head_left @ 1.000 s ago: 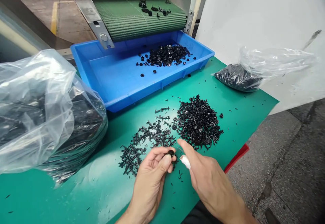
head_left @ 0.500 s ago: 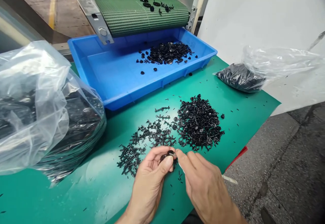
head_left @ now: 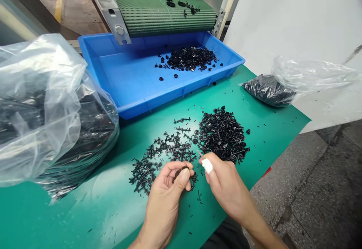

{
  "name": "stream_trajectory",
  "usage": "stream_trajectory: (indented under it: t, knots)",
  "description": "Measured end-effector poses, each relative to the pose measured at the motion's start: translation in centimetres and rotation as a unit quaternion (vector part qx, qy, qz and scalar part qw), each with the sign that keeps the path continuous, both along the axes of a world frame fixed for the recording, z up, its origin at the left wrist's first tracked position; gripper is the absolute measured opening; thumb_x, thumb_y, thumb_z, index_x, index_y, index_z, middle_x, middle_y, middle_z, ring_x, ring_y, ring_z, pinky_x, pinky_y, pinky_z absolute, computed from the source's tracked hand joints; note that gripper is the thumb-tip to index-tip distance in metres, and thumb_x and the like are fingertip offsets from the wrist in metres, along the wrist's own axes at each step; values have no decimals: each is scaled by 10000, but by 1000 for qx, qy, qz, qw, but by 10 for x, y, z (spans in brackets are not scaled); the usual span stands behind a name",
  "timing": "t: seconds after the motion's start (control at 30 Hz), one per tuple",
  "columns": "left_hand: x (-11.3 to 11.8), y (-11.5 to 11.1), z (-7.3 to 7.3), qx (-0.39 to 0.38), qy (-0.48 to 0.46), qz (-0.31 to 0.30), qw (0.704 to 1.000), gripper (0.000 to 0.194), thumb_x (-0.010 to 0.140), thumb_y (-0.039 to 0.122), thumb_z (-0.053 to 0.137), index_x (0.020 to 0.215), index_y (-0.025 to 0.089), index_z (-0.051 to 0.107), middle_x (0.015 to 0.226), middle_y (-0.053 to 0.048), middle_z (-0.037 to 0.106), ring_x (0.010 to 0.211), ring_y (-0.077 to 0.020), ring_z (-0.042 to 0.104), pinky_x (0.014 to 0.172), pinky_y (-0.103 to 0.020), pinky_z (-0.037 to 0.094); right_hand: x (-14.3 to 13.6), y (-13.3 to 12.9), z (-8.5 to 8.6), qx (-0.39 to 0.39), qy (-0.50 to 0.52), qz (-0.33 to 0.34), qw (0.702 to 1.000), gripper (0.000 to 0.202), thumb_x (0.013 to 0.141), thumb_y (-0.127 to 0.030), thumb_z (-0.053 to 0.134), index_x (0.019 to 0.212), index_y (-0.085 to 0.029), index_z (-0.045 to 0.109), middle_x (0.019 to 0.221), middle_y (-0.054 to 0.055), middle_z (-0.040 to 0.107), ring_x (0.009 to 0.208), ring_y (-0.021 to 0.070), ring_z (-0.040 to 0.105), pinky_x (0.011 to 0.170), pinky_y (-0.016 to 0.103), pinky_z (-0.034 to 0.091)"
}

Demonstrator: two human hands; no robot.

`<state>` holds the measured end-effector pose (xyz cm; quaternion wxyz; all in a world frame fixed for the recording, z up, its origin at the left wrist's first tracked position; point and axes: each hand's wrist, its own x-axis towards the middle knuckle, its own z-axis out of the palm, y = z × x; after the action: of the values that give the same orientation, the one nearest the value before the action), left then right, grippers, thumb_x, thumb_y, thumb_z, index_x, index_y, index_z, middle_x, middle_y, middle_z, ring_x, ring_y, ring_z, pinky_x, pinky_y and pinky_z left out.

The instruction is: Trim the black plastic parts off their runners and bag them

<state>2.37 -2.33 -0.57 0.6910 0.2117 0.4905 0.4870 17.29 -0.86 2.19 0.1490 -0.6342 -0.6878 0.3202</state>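
Note:
My left hand (head_left: 169, 190) is closed, its thumb and fingers pinching a small black round plastic piece (head_left: 178, 173), partly hidden by the fingers. To its right, my right hand (head_left: 222, 181) is closed around a thin tool with a short narrow pale tip (head_left: 200, 153), like a small blade. Something white (head_left: 207, 165) shows at the index finger; I cannot tell whether it is a wrap or part of the tool. Beyond the hands lie a heap of black plastic parts (head_left: 222, 136) and, to its left, a looser spread of black branched pieces (head_left: 144, 173).
A blue tray (head_left: 113, 79) with black parts stands under the end of a green conveyor belt (head_left: 166, 19). A large clear bag (head_left: 62, 109) of black contents is at left, a smaller bag (head_left: 268, 90) at right. Tiny black bits dot the green table top (head_left: 93, 215).
My right hand has drawn back from the left, and the tool's tip is now apart from the black piece. The left hand still pinches the piece. The view has shifted slightly.

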Motion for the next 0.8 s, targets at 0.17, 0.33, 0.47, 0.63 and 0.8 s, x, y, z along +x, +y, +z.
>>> stream_trajectory:
  t: [0.17, 0.33, 0.47, 0.63, 0.8]
  knots:
    - [0, -1, 1, 15, -63, -3, 998, 39, 846, 243, 671, 858, 208, 658, 868, -14, 653, 654, -95, 501, 578, -194, 409, -17, 32, 7, 102, -149, 66, 981, 284, 920, -134, 386, 1099, -241, 578, 905, 23, 568, 644, 137, 529, 541, 258, 287]
    - [-2, 1, 6, -9, -95, -5, 995, 127, 878, 289, 625, 898, 176, 680, 816, -39, 641, 657, -110, 521, 539, -196, 408, -22, 49, 13, 74, -243, 110, 961, 228, 903, -106, 416, 923, -206, 620, 879, 22, 568, 573, 117, 508, 498, 255, 259]
    - [-1, 3, 9, -19, -76, 11, 997, 168, 875, 329, 630, 894, 170, 680, 879, -50, 655, 666, -107, 532, 514, -188, 408, -12, 29, 17, 122, -130, 72, 981, 231, 922, -108, 399, 949, -194, 611, 869, 14, 560, 685, 129, 555, 593, 247, 377]
    - [1, 2, 6, -29, -41, 7, 999, 224, 754, 274, 774, 936, 165, 701, 686, 7, 642, 548, -69, 504, 553, -174, 432, -11, -6, 25, 120, -48, 78, 989, 266, 950, -152, 355, 919, -194, 616, 829, 17, 545, 653, 129, 552, 583, 249, 438]
    - [0, 1, 4, -44, -56, -2, 997, 221, 726, 244, 796, 910, 160, 706, 727, -28, 709, 654, -114, 620, 662, -206, 500, -3, -20, 22, 126, -37, 99, 986, 474, 888, -49, 314, 1325, -169, 455, 1026, 71, 611, 862, 179, 624, 697, 291, 533]
